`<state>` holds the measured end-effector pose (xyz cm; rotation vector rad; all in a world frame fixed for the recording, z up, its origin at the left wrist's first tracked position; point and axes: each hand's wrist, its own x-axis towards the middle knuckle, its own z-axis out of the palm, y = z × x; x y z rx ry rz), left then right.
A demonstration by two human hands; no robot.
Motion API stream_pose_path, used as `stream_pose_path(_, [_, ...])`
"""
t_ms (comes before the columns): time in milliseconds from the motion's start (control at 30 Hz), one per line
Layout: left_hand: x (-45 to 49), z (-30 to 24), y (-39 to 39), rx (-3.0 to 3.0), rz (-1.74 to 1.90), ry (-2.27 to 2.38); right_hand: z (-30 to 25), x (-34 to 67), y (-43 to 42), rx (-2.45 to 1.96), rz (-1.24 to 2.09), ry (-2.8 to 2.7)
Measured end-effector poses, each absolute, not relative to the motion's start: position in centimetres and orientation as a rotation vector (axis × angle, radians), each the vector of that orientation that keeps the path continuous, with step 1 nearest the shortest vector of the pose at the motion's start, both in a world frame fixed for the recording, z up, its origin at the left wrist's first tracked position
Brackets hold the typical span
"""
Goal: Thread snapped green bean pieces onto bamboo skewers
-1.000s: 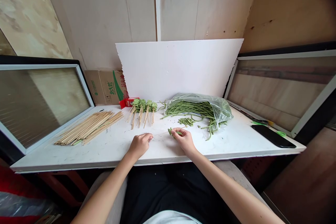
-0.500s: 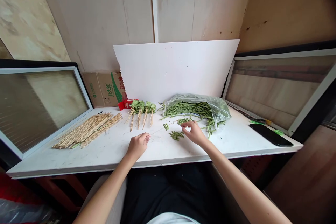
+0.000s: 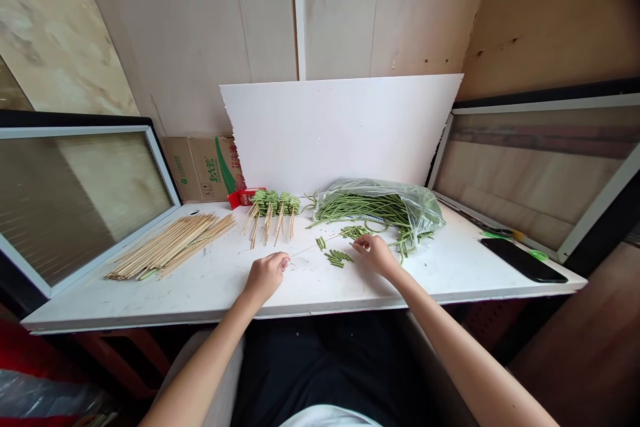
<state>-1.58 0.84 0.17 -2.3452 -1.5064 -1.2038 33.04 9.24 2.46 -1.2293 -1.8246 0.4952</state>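
Note:
My left hand rests on the white table, pinching the near end of a thin bamboo skewer with a few green bean pieces threaded near its far end. My right hand reaches past a small loose pile of cut bean pieces toward more cut pieces; its fingers are curled and I cannot see what they pinch. Behind lies a clear plastic bag of long green beans.
Several finished bean skewers lie at the back centre by a red packet. A heap of bare bamboo skewers lies left. A black phone and green-handled scissors lie right. A white board leans behind.
My right hand let go of the bean pieces it held near the skewer, left a small pile on the table, and moved back and right toward the cut pieces by the bag.

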Motion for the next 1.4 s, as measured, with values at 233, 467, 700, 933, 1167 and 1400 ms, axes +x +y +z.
stream_pose_path(233, [-1.6,0.2,0.9,-2.336,-1.161,-1.519,2.8,32.1,8.3,-0.926,1.129,-1.374])
stream_pose_path(467, [-1.6,0.1,0.9,-2.334,-1.154,-1.479,3.3,31.8,7.5,-0.881,1.241,-1.341])
stream_pose_path(700, [-1.7,-0.1,1.0,-2.325,-1.149,-1.467,3.1,31.9,7.6,-0.823,1.316,-1.347])
stream_pose_path(933, [-1.7,-0.2,1.1,-2.312,-1.15,-1.477,3.2,31.9,7.5,-0.769,1.352,-1.338])
stream_pose_path(1167, [-1.7,-0.1,1.0,-2.304,-1.135,-1.494,3.2,32.0,7.5,-0.746,1.407,-1.323])
stream_pose_path(1400, [-1.7,-0.2,1.0,-2.297,-1.13,-1.474,2.9,32.1,7.8,-0.724,1.417,-1.307])
